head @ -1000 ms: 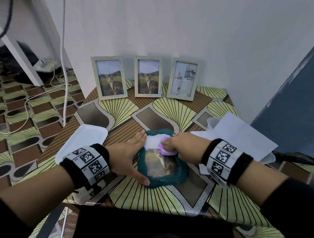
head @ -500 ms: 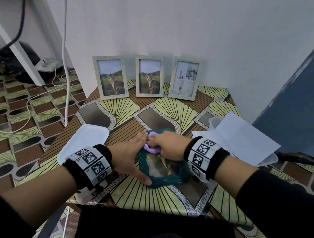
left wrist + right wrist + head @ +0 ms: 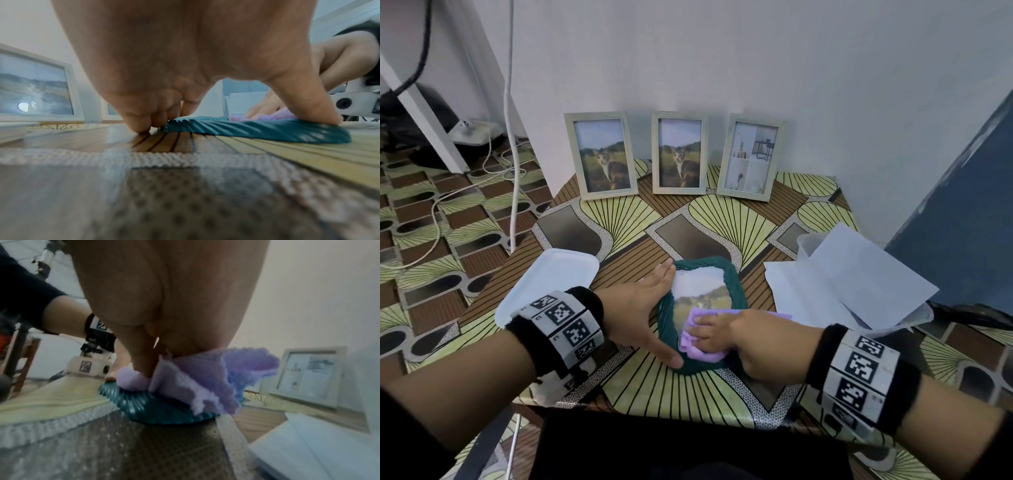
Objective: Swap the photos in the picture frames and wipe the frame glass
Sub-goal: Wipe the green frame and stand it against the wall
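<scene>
Teal frame (image 3: 736, 287) lies flat on counter (image 3: 688, 401), near edge. Left hand (image 3: 635, 308), fingers straight, braces its left rim. Right hand (image 3: 736, 334) grips purple cloth (image 3: 697, 347), pressing it on glass.

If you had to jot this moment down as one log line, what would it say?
step: wiping glass | left hand: steadies green frame flat on table | right hand: presses purple cloth on glass

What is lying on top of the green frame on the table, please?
A purple cloth under the right hand covers the near glass of the green frame; the left hand presses its left edge.
</scene>
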